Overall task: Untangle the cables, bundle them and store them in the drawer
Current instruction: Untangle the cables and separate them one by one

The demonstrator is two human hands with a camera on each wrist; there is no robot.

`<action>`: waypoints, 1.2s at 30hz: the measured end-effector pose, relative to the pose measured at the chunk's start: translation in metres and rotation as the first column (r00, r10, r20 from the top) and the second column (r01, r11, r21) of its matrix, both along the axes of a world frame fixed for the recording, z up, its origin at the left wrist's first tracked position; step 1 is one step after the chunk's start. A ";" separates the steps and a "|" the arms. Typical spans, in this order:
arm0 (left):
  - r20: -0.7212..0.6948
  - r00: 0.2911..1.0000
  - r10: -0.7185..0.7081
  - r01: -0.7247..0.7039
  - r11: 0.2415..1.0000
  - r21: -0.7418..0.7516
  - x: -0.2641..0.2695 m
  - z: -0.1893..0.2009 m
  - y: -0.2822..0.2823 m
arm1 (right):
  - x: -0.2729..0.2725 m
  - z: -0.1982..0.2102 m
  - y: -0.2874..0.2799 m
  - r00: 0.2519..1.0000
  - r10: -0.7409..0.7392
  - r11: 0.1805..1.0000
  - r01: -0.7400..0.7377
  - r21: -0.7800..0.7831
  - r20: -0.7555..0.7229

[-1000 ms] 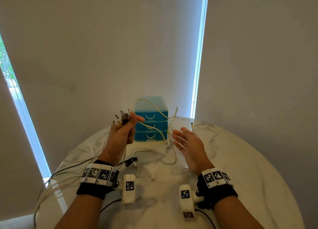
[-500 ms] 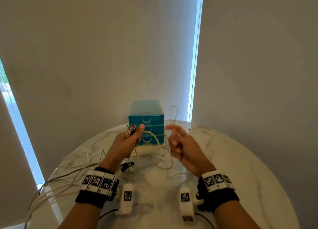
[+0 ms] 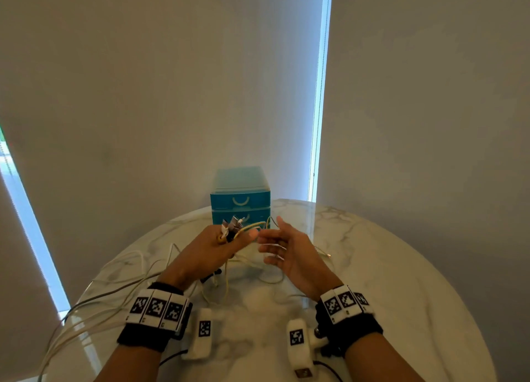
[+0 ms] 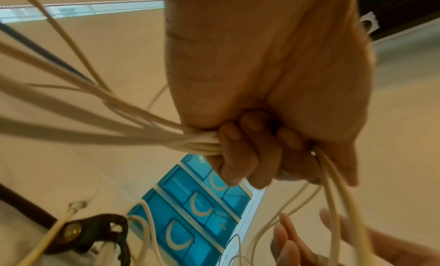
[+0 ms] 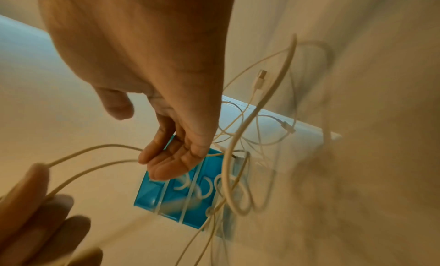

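Observation:
My left hand [image 3: 226, 238] grips a bunch of cream cables [image 4: 166, 138] in its fist, with their plugs [image 3: 231, 226] sticking up above the thumb. The long ends trail off the table's left side [image 3: 109, 292]. My right hand [image 3: 272, 247] is close beside the left thumb, fingers [image 5: 164, 157] straight and spread. Two thin cables [image 5: 95, 153] run from the left hand and pass behind those fingers. The blue three-drawer unit [image 3: 239, 199] stands just behind both hands with its drawers closed [image 4: 190, 213]. Loose loops and a plug [image 5: 260, 78] lie tangled near the unit [image 5: 176, 200].
The round marble table [image 3: 387, 281] carries everything. A black strap with a metal snap [image 4: 90, 230] hangs on cables below my left hand [image 3: 210, 277]. Grey blinds and a wall close in behind the drawer unit. The table edge is near on the left.
My right hand's fingers were curled near a raised cable loop; they are now straight beside the left thumb. The loop has dropped. Both hands sit lower, in front of the drawers.

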State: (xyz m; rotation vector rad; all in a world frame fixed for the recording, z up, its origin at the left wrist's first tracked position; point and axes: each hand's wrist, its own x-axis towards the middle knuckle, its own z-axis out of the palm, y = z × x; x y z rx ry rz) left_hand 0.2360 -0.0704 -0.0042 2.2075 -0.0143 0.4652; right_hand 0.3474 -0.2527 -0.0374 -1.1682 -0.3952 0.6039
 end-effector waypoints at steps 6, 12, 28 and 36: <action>-0.158 0.956 -0.246 0.263 0.959 0.102 0.000 -0.002 -0.006 | 0.014 -0.009 -0.016 0.921 0.108 0.954 0.010 0.301 -0.374; -0.262 0.896 -0.358 0.389 0.918 0.077 -0.006 0.007 -0.016 | 0.011 -0.011 -0.006 0.956 -0.032 0.987 0.076 0.140 -0.291; -0.033 0.973 0.226 -0.227 0.938 -0.262 0.007 -0.006 0.003 | 0.013 0.018 -0.028 0.992 -0.078 0.851 0.119 0.511 -0.102; 0.090 0.975 0.202 -0.138 0.871 -0.471 0.005 -0.005 0.004 | -0.005 0.000 -0.012 0.985 0.030 0.984 -0.059 0.170 0.171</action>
